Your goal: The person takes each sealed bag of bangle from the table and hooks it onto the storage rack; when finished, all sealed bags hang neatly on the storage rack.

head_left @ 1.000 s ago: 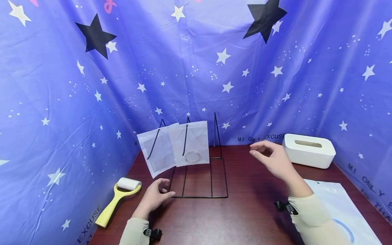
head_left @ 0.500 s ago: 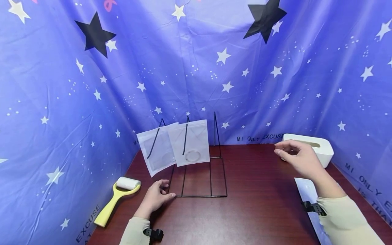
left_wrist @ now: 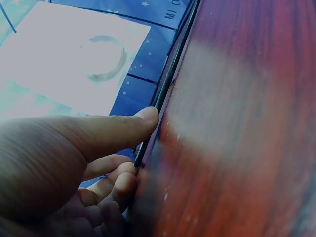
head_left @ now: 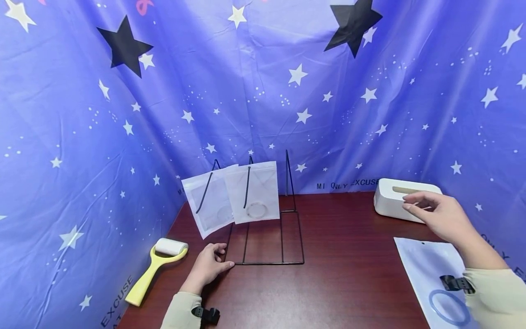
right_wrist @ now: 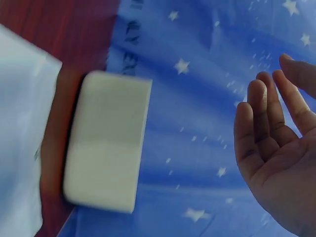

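My left hand point(head_left: 207, 269) pinches the near left corner of a black wire rack point(head_left: 269, 263) between thumb and fingers; the left wrist view shows the thumb on the wire point(left_wrist: 173, 74). From the rack's hooks hang two white zip bags, a tilted left one point(head_left: 222, 196) and a straighter right one point(head_left: 263, 192) with a ring shape showing through. The third hook, at right, holds nothing. My right hand point(head_left: 448, 217) is raised, fingers loosely bent and nothing in them. In the head view it overlaps a white tissue box point(head_left: 386, 201) and hovers above a larger white bag point(head_left: 419, 265).
A yellow-handled roller point(head_left: 149, 274) with a white head lies on the dark red table point(head_left: 337, 283) at left. A blue ring shape point(head_left: 433, 299) shows on the large bag at right. Starry blue cloth point(head_left: 263, 91) closes off the back and both sides.
My right hand has moved right, from beside the rack to above the large bag and in front of the tissue box. The left hand stays on the rack's corner.
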Available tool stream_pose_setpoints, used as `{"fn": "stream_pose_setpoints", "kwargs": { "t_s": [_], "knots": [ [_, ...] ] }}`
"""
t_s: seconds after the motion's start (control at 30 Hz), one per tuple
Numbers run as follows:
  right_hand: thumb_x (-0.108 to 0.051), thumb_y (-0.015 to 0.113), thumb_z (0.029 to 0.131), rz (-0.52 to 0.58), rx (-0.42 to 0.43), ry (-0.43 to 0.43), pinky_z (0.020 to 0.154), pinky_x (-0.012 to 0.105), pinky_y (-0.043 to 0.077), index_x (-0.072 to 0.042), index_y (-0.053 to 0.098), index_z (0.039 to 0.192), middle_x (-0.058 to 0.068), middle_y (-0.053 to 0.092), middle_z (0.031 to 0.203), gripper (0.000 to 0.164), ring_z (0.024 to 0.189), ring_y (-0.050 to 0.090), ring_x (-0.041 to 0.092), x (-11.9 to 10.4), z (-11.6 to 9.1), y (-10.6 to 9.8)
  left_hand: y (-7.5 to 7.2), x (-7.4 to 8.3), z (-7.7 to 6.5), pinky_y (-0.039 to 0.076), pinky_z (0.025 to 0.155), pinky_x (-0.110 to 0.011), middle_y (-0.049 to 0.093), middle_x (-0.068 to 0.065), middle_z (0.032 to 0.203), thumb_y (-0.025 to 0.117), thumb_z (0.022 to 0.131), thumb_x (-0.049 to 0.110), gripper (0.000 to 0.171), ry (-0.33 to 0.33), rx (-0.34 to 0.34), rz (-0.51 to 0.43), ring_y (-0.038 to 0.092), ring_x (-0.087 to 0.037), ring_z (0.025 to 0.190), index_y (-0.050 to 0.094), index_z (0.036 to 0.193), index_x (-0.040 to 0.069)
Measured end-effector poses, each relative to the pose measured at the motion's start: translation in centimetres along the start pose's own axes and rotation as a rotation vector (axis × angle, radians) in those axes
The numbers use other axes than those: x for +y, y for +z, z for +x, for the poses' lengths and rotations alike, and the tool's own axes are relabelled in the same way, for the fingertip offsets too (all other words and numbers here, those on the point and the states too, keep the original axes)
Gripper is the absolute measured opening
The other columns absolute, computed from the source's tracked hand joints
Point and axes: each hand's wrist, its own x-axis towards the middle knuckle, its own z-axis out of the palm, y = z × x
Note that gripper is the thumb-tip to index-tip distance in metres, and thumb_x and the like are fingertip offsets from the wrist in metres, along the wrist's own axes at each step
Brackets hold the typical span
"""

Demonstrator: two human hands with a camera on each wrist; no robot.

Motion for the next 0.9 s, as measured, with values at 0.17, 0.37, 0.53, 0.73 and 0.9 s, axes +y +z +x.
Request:
{"fn": "stream_pose_setpoints", "kwargs": {
  "t_s": [0.17, 0.37, 0.53, 0.73, 0.9],
  "knots": [
    [-0.026, 0.08, 0.095, -0.031, -0.049, 0.05, 0.061, 0.021, 0.045, -0.012, 0.076, 0.112, -0.006, 0.075, 0.087, 0.022, 0.075, 0.062, -0.002, 2.4, -1.1, -1.2, 0.0, -0.1, -0.1, 0.049, 0.073, -0.031, 0.063, -0.001, 0.101, 0.096, 0.074, 0.018, 0.062, -0.01, -0.003, 0.003, 0.056, -0.013, 0.08, 0.07, 0.128, 0.001],
    [-0.027, 0.081, 0.094, -0.065, -0.102, 0.085, 0.063, 0.018, 0.046, -0.004, 0.074, 0.118, 0.002, 0.077, 0.091, 0.034, 0.078, 0.062, -0.007, 5.6, -2.3, -1.9, 0.2, -0.3, -0.3, 0.049, 0.074, -0.032, 0.063, 0.0, 0.102, 0.096, 0.075, 0.02, 0.062, -0.014, -0.01, 0.004, 0.056, -0.013, 0.08, 0.07, 0.129, 0.002],
    [-0.027, 0.081, 0.094, -0.065, -0.137, 0.099, 0.064, 0.014, 0.047, 0.002, 0.072, 0.121, 0.002, 0.077, 0.094, 0.04, 0.081, 0.06, -0.012, 7.8, -2.8, -1.9, 0.2, -0.3, -0.3, 0.049, 0.074, -0.032, 0.063, 0.0, 0.101, 0.096, 0.075, 0.019, 0.062, -0.013, -0.006, 0.01, 0.056, -0.013, 0.08, 0.07, 0.128, 0.002],
    [-0.025, 0.08, 0.095, -0.042, -0.221, 0.138, 0.067, 0.014, 0.049, 0.011, 0.065, 0.127, 0.011, 0.078, 0.099, 0.051, 0.083, 0.06, -0.013, 9.8, -3.2, -2.0, 0.1, -0.1, -0.1, 0.049, 0.074, -0.032, 0.064, -0.002, 0.102, 0.096, 0.075, 0.019, 0.062, -0.007, -0.002, 0.004, 0.057, -0.013, 0.081, 0.07, 0.128, 0.002],
    [-0.024, 0.079, 0.095, -0.096, -0.333, 0.145, 0.069, 0.021, 0.053, 0.016, 0.06, 0.13, 0.03, 0.07, 0.117, 0.057, 0.085, 0.059, -0.011, 11.3, -3.6, -2.2, 0.0, 0.0, -0.1, 0.049, 0.074, -0.032, 0.064, -0.001, 0.102, 0.096, 0.075, 0.018, 0.061, -0.015, -0.004, 0.005, 0.056, -0.013, 0.081, 0.07, 0.128, 0.002]
  ]
}}
